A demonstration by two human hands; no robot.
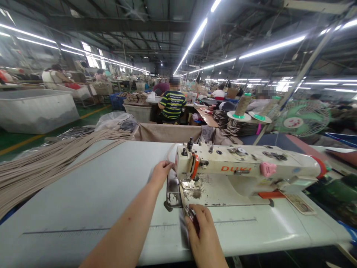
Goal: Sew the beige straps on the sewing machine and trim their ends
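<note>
A white sewing machine (206,160) with orange lettering stands on the pale worktable. A narrow beige fabric strip (182,196) runs front to back beneath its needle area. Behind the machine's head, my left hand (161,174) pinches the strip's far part between thumb and fingers. My right hand (203,232) is closed in front of the needle plate, at the near part of the strip. Its fingers curl round a small dark metal tool (192,216), perhaps thread snips; the palm hides most of it.
Many long beige strips (55,160) lie across the table's left side. Thread cones (243,106) and a green fan (301,119) stand behind the machine. A person in a striped shirt (173,104) sits ahead. A large white bin (36,108) is at left.
</note>
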